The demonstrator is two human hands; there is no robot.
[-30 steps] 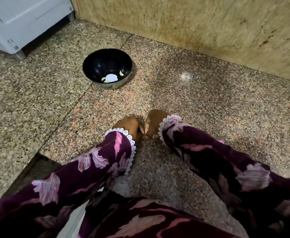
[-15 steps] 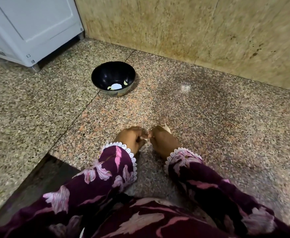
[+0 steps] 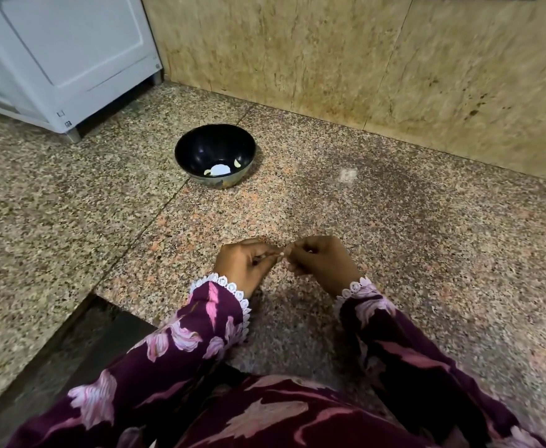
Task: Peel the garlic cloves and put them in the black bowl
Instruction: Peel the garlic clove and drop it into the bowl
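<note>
While my left hand (image 3: pixel 244 265) and right hand (image 3: pixel 318 263) pinch a small garlic clove (image 3: pixel 281 253) between fingertips, its papery skin looks brittle, best nipped at the tip; black bowl (image 3: pixel 215 155) waits well ahead.

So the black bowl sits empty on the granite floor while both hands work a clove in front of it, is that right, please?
Not quite: the black bowl is not empty. The head view shows pale peeled garlic cloves and a white patch at its bottom. The rest holds: it sits on the granite floor, and the left hand and right hand pinch something small together.
</note>
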